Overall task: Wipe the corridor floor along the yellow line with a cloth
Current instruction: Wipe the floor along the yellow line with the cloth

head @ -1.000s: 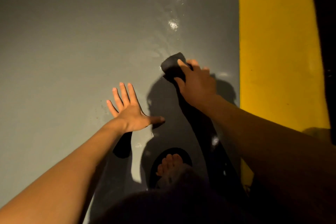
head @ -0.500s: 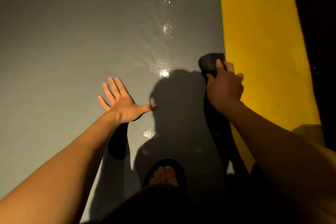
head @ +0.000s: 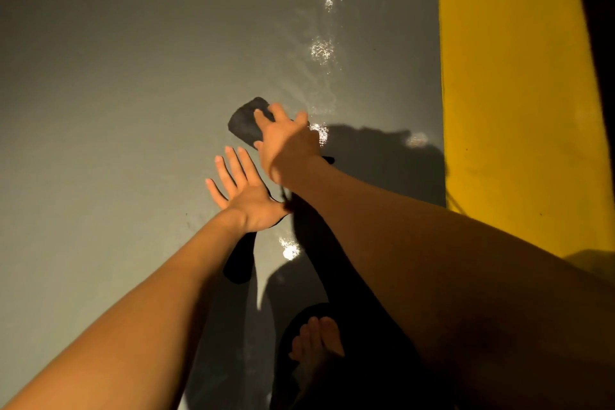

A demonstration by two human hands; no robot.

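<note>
A dark cloth (head: 247, 121) lies on the grey corridor floor (head: 116, 83), well left of the yellow line (head: 512, 103). My right hand (head: 286, 143) lies on top of the cloth, fingers spread over it and thumb at its near edge, covering the cloth's right part. My left hand (head: 241, 191) rests flat on the floor just below and left of the cloth, fingers straight and spread, holding nothing. My right forearm crosses over the left hand's thumb side.
Wet, shiny patches (head: 321, 50) glint on the floor beyond the cloth and near it. A bare foot in a dark sandal (head: 316, 339) stands at the bottom centre. A dark strip (head: 599, 43) runs right of the yellow line.
My right hand has slid the cloth leftward, from the edge of the yellow line to the middle of the grey floor, ending close above my left hand, which has stayed flat.
</note>
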